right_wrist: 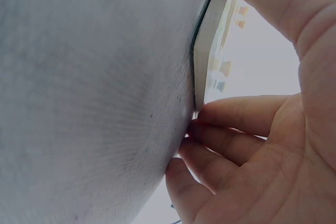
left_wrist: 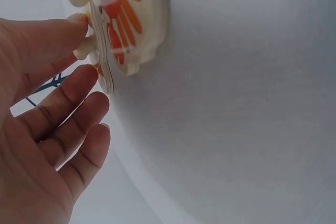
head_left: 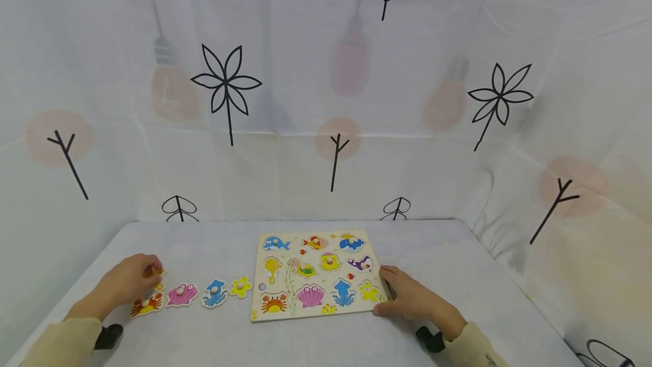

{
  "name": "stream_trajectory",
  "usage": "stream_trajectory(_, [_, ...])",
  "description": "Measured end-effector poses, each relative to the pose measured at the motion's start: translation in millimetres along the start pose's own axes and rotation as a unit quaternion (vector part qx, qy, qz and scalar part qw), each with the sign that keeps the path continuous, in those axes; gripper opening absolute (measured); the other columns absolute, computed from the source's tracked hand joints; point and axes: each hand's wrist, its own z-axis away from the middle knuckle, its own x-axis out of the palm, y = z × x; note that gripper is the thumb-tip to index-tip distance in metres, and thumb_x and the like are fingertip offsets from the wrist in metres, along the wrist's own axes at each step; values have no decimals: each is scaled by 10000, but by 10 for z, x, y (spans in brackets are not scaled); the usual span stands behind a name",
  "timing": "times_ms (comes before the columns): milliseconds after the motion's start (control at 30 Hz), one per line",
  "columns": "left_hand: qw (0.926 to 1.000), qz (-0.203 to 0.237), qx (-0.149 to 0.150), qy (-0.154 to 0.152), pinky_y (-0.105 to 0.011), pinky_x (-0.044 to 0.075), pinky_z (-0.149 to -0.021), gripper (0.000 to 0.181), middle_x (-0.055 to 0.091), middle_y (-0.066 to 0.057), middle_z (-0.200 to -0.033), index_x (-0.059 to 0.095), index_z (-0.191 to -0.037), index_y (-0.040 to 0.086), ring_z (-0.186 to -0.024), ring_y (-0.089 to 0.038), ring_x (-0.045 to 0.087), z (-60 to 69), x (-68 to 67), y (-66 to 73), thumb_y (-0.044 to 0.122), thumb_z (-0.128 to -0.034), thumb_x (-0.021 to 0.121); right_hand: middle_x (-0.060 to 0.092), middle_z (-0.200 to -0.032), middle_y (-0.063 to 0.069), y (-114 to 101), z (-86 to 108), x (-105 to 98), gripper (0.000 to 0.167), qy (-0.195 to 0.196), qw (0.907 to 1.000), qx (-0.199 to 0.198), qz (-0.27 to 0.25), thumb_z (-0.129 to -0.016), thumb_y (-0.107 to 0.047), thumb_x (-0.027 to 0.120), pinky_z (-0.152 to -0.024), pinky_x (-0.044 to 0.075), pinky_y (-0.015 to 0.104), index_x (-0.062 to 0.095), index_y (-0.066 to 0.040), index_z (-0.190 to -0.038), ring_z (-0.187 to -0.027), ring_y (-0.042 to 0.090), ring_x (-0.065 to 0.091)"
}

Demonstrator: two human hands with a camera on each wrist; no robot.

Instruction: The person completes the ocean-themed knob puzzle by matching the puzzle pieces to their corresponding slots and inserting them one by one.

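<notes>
Carefully, with the lift before the sweep

Your left hand works near the left edge of the tabletop, well apart from the other. Its thumb and fingers pinch a small knobbed piece, seen nearly edge-on from the left wrist, its picture mostly hidden. Close by is the crab piece; whether the two touch, you cannot tell. Best raise the held one straight up first, so its rim doesn't drag the crab along. A firm hold on the knob would probably make it easier to turn level.

Rightward you have a loose row: pink shell piece, blue squid piece, yellow star piece. A low sideways path would likely knock them, so pass over, or behind, where pale surface runs to the far edge. Mind the star, just beside the board's left rim.

The board lies flat, several knobbed pieces on it. Your right hand rests thumb and fingers, spread apart, against its right side by the near corner. Keep that pressure light; pushing hard could slide it into the star. Beyond, surface stretches to the slanting right edge, giving that arm room.
</notes>
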Motion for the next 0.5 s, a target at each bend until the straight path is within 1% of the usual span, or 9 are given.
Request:
stream_trajectory(133, [10000, 12, -20, -18, -321, 432, -594, 224, 520, -53, -813, 618, -977, 31, -695, -186, 485, 18, -2, -24, 193, -850, 704, 331, -1490, 157, -1, 0, -3, 998, 8, 10000, -10, -2, -672, -518, 809, -1075, 252, 545, 396, -17, -1428, -1370, 371, 298])
stream_trajectory(267, [9999, 73, -56, -51, -318, 444, -601, 214, 524, -48, -814, 614, -974, 32, -709, -187, 489, 29, -1, -26, 191, -858, 698, 333, -1489, 156, -4, 6, -5, 994, 17, 10000, -1, 4, -672, -514, 811, -1074, 254, 546, 398, -17, -1427, -1368, 370, 300])
stream_trajectory(500, [9999, 143, -47, -22, -317, 451, -601, 180, 529, -46, -806, 609, -961, 34, -703, -182, 493, 40, 10, -15, 161, -862, 689, 334, -1490, 155, -11, 9, -6, 997, 38, 10000, 45, 29, -667, -516, 813, -1071, 255, 552, 400, -24, -1428, -1369, 372, 299])
